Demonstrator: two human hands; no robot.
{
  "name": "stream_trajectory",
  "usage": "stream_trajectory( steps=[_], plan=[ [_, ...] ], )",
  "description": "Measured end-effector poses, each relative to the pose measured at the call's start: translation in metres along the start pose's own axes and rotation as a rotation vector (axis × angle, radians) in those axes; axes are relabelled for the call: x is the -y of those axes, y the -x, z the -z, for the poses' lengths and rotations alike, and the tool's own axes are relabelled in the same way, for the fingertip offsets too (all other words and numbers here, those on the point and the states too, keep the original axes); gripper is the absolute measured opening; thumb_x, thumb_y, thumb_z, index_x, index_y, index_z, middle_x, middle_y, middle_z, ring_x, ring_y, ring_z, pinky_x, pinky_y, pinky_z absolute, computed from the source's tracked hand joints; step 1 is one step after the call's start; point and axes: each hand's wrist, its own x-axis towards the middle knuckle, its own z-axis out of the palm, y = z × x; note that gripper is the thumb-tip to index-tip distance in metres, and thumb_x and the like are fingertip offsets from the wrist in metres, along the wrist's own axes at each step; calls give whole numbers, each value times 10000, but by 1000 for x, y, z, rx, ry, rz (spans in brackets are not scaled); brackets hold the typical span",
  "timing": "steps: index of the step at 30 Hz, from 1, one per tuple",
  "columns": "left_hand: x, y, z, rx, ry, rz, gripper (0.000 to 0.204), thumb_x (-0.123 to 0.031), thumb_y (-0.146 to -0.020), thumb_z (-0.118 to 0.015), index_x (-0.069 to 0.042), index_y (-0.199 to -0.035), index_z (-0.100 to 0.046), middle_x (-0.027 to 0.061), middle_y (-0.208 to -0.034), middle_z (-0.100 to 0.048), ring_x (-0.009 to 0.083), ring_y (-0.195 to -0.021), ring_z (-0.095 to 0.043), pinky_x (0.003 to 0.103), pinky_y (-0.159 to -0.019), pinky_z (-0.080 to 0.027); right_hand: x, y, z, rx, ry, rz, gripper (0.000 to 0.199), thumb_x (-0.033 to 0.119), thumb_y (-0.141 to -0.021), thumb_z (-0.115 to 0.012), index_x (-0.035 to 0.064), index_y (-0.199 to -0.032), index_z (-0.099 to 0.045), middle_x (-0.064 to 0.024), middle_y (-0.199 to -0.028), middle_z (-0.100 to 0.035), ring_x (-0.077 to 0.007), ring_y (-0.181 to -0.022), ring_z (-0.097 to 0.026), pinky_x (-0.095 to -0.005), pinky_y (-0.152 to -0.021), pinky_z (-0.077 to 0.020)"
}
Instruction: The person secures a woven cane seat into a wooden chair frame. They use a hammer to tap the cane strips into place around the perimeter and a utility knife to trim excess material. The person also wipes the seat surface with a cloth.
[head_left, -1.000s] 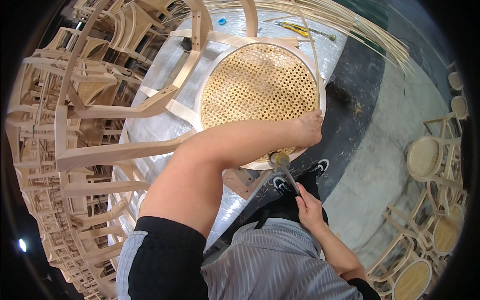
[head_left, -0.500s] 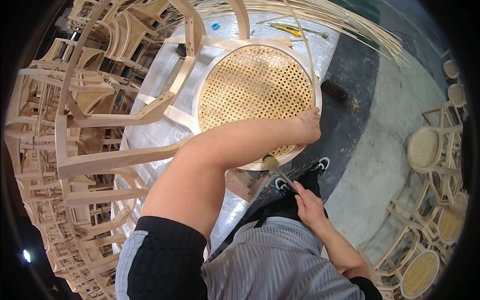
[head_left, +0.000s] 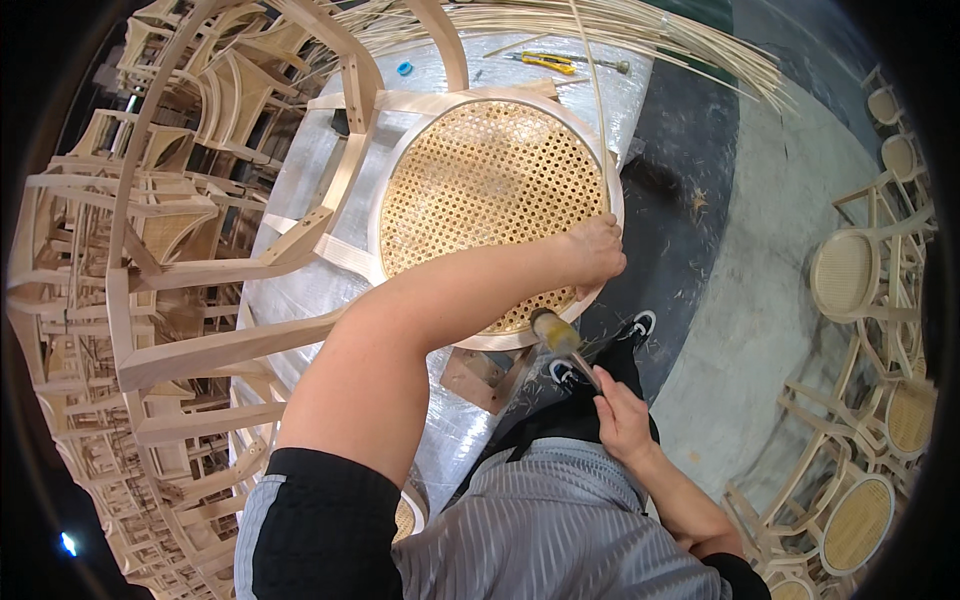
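Note:
A round seat with woven cane webbing [head_left: 490,190] in a pale wooden rim belongs to an unfinished wooden chair frame [head_left: 230,345] lying on the worktable. My left arm crosses the near part of the seat. At its right rim my left hand [head_left: 597,248] is closed on a thin, long cane strip [head_left: 597,100], which runs from the fingers up along the rim and past the far edge. My right hand [head_left: 624,415] grips the handle of a mallet [head_left: 556,333]. Its worn, yellowish head is at the seat's near rim; whether it touches the wood I cannot tell.
The table [head_left: 440,460] has a shiny plastic cover. On its far side lie a yellow utility knife [head_left: 545,64], a blue ring [head_left: 404,69] and a bundle of cane strips [head_left: 690,45]. Chair frames [head_left: 180,200] are piled at left; cane-seated chairs [head_left: 845,275] stand at right.
The mallet head has shifted slightly right and toward me and looks larger. My left hand keeps its place on the rim. The whole view has shifted a little.

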Motion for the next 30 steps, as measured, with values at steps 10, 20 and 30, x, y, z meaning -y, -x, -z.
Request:
stream_trajectory(
  steps=[10, 20, 30],
  plan=[
    [5, -2, -5, -64, 83, -3, 638, -483, -613, -960, -127, -1106, -768, 32, -1104, -704, 225, -1166, -647, 360, -1002, -467, -18, -2, 5, -74, 37, -16, 463, 118, -1037, -632, 126, -1499, -602, -203, -916, -678, -398, -818, -691, -468, -732, -555],
    [43, -9, 23, -31, 0, 60, 444, -450, -761, -885, -248, -1150, -814, -15, -1103, -741, 212, -1189, -660, 416, -1080, -426, -28, -6, 4, -39, 79, -40, 453, 119, -1035, -635, 86, -1486, -597, -189, -936, -691, -395, -829, -694, -465, -742, -558],
    [35, -36, 22, 40, 98, 222, 689, -383, -650, -988, -101, -1224, -730, 91, -1203, -732, 247, -1202, -690, 396, -1059, -448, -22, -12, 21, -203, 102, 21, 458, 55, -1025, -619, 56, -1482, -598, -187, -917, -665, -373, -795, -669, -400, -739, -549]
  ],
)
